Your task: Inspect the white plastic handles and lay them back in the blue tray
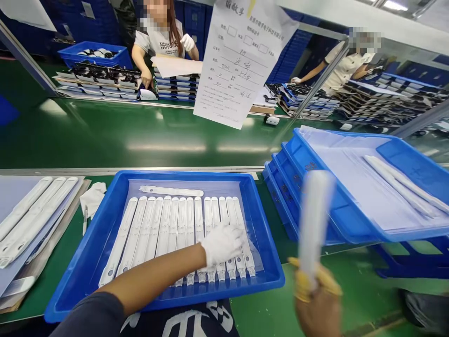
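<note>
A blue tray (105,234) in front of me holds a row of several long white plastic strips (164,224), with one more strip (171,191) lying crosswise at its far end. My left hand (221,243), in a white glove, rests flat on the strips at the right of the row. My right hand (317,304), with yellow finger cots, grips one white strip (314,224) upright, blurred by motion, between the tray and a stack of blue trays (291,196) to the right.
The top tray of the right stack (396,154) carries clear sheeting and a few strips. More white strips (31,210) lie on the left. A paper form (238,61) hangs above the green conveyor (140,135). Two people work beyond it among stacked trays.
</note>
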A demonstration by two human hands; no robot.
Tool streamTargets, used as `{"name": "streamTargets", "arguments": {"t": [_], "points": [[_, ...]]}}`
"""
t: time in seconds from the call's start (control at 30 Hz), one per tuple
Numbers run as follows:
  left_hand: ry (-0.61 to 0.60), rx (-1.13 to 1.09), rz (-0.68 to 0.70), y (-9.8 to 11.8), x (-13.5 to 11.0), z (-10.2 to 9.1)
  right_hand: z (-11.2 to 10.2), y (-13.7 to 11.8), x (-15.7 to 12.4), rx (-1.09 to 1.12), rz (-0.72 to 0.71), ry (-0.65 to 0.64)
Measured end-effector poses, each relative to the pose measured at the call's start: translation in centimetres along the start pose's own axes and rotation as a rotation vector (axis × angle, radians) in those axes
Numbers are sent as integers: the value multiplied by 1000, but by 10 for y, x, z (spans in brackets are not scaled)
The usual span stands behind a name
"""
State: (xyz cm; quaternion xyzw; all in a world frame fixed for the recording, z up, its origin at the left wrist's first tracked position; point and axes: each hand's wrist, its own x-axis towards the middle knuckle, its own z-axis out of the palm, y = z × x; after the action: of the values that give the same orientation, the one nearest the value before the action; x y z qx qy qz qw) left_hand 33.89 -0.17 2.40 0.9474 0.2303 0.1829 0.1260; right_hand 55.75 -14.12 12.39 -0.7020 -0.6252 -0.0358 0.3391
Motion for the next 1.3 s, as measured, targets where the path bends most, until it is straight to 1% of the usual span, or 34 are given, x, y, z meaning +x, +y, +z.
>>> {"name": "streamTargets", "arguments": {"t": [0.07, 0.1, 0.13, 0.2, 0.27, 0.33, 0.4, 0.53, 0.63, 0.73, 0.83, 0.9, 0.97, 1.07, 1.1, 1.17, 1.2, 1.23, 1.27, 1.3], "points": [[-69, 9, 1, 11, 21, 10, 40, -15, -8, 93, 61, -157], [-96, 14, -7, 14, 27, 15, 59, -22, -7, 160, 120, -269], [-118, 19, -16, 15, 30, 18, 77, -26, -5, 172, 145, -315], [-147, 31, -32, 14, 30, 21, 104, -29, 5, 158, 188, -353], [-160, 44, -42, 12, 26, 21, 121, -23, 15, 101, 236, -384], [-165, 53, -46, 10, 22, 20, 129, -14, 22, 35, 286, -425], [-169, 55, -46, 9, 18, 19, 132, -5, 24, -19, 317, -465], [-170, 50, -46, 7, 10, 20, 132, 1, 22, -68, 303, -521], [-168, 44, -38, 5, 6, 20, 132, -2, 20, -125, 257, -525], [-162, 37, -28, 6, 3, 18, 131, -9, 18, -229, 207, -517], [-141, 27, -49, 11, -9, 10, 127, -18, 17, -349, 170, -544], [-122, 16, -79, 14, -27, -2, 122, -23, 16, -421, 147, -581], [-99, 11, -126, 12, -54, -19, 116, -26, 15, -479, 127, -618], [-46, 26, -251, -2, -114, -50, 103, -27, 16, -525, 106, -664], [17, 33, -323, -9, -137, -59, 97, -27, 17, -527, 102, -678], [189, 75, -542, -26, -185, -75, 82, -23, 20, -522, 98, -704], [284, 90, -668, -33, -207, -80, 75, -20, 21, -518, 94, -688], [389, 89, -810, -40, -228, -85, 67, -16, 22, -514, 86, -631], [477, 64, -961, -45, -245, -88, 60, -10, 23, -510, 77, -540], [529, -1, -1102, -48, -260, -91, 55, -2, 24, -493, 71, -395]]}}
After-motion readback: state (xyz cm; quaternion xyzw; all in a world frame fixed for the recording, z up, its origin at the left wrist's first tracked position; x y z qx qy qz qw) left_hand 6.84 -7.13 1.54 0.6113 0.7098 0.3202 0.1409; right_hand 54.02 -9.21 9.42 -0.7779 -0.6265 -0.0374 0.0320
